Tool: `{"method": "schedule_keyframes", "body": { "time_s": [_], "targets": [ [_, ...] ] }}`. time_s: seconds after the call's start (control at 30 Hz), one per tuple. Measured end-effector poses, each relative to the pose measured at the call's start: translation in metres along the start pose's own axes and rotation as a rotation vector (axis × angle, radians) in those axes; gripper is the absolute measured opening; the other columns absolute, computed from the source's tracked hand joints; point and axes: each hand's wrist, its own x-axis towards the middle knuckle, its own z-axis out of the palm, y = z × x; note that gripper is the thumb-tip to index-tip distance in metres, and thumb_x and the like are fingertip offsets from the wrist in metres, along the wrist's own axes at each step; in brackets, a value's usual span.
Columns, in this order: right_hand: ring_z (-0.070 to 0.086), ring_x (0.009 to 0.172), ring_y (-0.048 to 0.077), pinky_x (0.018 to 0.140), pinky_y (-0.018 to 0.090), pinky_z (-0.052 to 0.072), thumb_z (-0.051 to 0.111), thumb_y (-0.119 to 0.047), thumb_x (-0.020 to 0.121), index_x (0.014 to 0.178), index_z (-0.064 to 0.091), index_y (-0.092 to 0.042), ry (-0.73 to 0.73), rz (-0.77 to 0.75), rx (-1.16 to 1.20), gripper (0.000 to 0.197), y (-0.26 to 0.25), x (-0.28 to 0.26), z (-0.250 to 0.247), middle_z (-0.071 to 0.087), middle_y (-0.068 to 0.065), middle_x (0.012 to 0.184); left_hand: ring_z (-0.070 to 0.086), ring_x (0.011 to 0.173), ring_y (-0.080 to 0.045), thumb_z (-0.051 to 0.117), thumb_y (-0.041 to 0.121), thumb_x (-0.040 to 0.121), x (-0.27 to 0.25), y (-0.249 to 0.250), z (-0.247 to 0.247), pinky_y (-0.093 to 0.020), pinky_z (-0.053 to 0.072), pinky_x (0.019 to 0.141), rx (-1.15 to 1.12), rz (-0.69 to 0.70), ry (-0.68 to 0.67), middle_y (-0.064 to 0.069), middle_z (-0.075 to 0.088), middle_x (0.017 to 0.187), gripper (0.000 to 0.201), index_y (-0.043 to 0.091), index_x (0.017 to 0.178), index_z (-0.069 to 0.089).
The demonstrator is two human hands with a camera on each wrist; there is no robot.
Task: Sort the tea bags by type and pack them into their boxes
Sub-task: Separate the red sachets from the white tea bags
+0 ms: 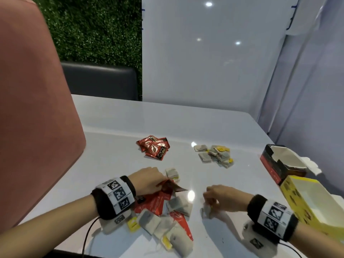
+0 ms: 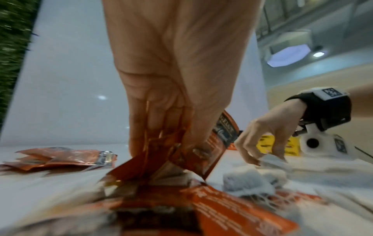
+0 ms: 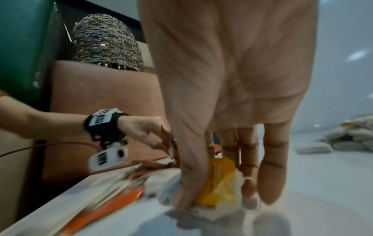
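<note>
Left hand (image 1: pixel 149 180) pinching a red sachet (image 2: pixel 193 153) at frame centre; right hand (image 1: pixel 221 197) clamped on a paper tea bag (image 3: pixel 220 180), lower right. Lift clear, avoid snagging strings in mixed heap (image 1: pixel 167 216) on tabletop (image 1: pixel 232 131).

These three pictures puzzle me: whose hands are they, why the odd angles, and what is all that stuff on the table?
No machine here: a person sorts tea bags, wearing one camera on the head and one on each wrist. The wide picture is the head view; the two close ones look along each hand from its wrist.

On the white table lie a sorted red sachet pile, a sorted paper tea bag pile, and a mixed heap near the person. At the right stand an open red-and-black box and an open yellow box.

The left hand pinches red sachets. The right hand pinches a paper tea bag with a yellow tag.
</note>
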Motion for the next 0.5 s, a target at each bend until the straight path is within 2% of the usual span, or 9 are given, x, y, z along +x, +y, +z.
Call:
{"method": "schedule_keyframes", "body": {
  "time_s": [0.07, 0.13, 0.17, 0.23, 0.3, 0.33, 0.37, 0.43, 0.5],
  "targets": [
    [0.051, 0.089, 0.021, 0.081, 0.034, 0.045, 0.06, -0.022, 0.088, 0.095, 0.058, -0.011, 0.109, 0.026, 0.08, 0.013, 0.0, 0.021, -0.018, 0.058, 0.009, 0.102, 0.058, 0.099, -0.029, 0.043, 0.019, 0.093, 0.0, -0.004, -0.002, -0.036, 0.043, 0.076, -0.012, -0.026, 0.052, -0.012, 0.065, 0.105, 0.02, 0.01, 0.104, 0.058],
    [0.057, 0.094, 0.025, 0.074, 0.03, 0.045, 0.062, -0.024, 0.087, 0.094, 0.058, -0.011, 0.221, 0.06, 0.204, 0.015, -0.004, 0.047, -0.039, 0.061, 0.011, 0.107, 0.059, 0.098, -0.025, 0.043, 0.019, 0.095, -0.002, -0.006, -0.003, -0.034, 0.042, 0.076, -0.033, -0.032, 0.089, -0.009, 0.066, 0.104, 0.019, 0.009, 0.103, 0.059],
    [0.057, 0.09, 0.024, 0.067, 0.026, 0.043, 0.064, -0.026, 0.086, 0.089, 0.057, -0.011, 0.247, 0.086, 0.273, 0.017, -0.007, 0.061, -0.048, 0.062, 0.01, 0.103, 0.06, 0.098, -0.024, 0.044, 0.018, 0.096, -0.004, -0.008, -0.004, -0.033, 0.043, 0.077, -0.055, -0.032, 0.112, -0.008, 0.067, 0.104, 0.02, 0.01, 0.104, 0.06],
    [0.056, 0.071, 0.017, 0.054, 0.02, 0.041, 0.067, -0.026, 0.084, 0.074, 0.05, -0.016, 0.238, 0.145, 0.422, 0.022, -0.014, 0.088, -0.055, 0.062, 0.005, 0.084, 0.063, 0.092, -0.018, 0.048, 0.019, 0.095, -0.01, -0.014, -0.008, -0.029, 0.046, 0.075, -0.152, -0.022, 0.178, -0.004, 0.07, 0.1, 0.02, 0.01, 0.103, 0.063],
    [0.053, 0.059, 0.014, 0.051, 0.019, 0.042, 0.066, -0.018, 0.084, 0.07, 0.05, -0.016, 0.175, 0.19, 0.462, 0.021, -0.022, 0.113, -0.052, 0.057, 0.001, 0.072, 0.063, 0.075, 0.001, 0.054, 0.016, 0.093, -0.019, -0.022, -0.015, -0.016, 0.044, 0.067, -0.297, -0.025, 0.262, 0.008, 0.07, 0.089, 0.017, 0.01, 0.101, 0.067],
    [0.055, 0.063, 0.016, 0.055, 0.021, 0.044, 0.066, -0.015, 0.082, 0.075, 0.056, -0.011, 0.146, 0.195, 0.441, 0.013, -0.028, 0.121, -0.049, 0.058, 0.003, 0.074, 0.058, 0.065, 0.009, 0.057, 0.013, 0.091, -0.024, -0.026, -0.02, -0.009, 0.04, 0.062, -0.366, -0.04, 0.299, 0.013, 0.066, 0.082, 0.016, 0.01, 0.101, 0.069],
    [0.058, 0.071, 0.019, 0.06, 0.025, 0.046, 0.066, -0.014, 0.081, 0.085, 0.06, -0.007, 0.133, 0.194, 0.414, 0.011, -0.034, 0.128, -0.045, 0.059, 0.005, 0.081, 0.054, 0.059, 0.011, 0.06, 0.011, 0.089, -0.028, -0.031, -0.025, -0.007, 0.037, 0.059, -0.423, -0.057, 0.334, 0.014, 0.064, 0.077, 0.016, 0.01, 0.101, 0.07],
    [0.057, 0.09, 0.022, 0.071, 0.029, 0.043, 0.063, -0.014, 0.082, 0.1, 0.059, -0.007, 0.146, 0.19, 0.336, 0.02, -0.042, 0.135, -0.038, 0.059, 0.011, 0.097, 0.054, 0.06, 0.006, 0.064, 0.01, 0.086, -0.034, -0.044, -0.033, -0.007, 0.038, 0.059, -0.502, -0.13, 0.368, 0.003, 0.071, 0.082, 0.018, 0.011, 0.102, 0.072],
    [0.055, 0.095, 0.024, 0.075, 0.031, 0.043, 0.062, -0.014, 0.084, 0.11, 0.057, -0.004, 0.154, 0.19, 0.309, 0.029, -0.046, 0.136, -0.037, 0.06, 0.015, 0.112, 0.061, 0.066, 0.0, 0.067, 0.009, 0.084, -0.035, -0.059, -0.037, -0.01, 0.047, 0.064, -0.654, -0.25, 0.359, -0.008, 0.073, 0.088, 0.019, 0.008, 0.102, 0.072]
  ]
}}
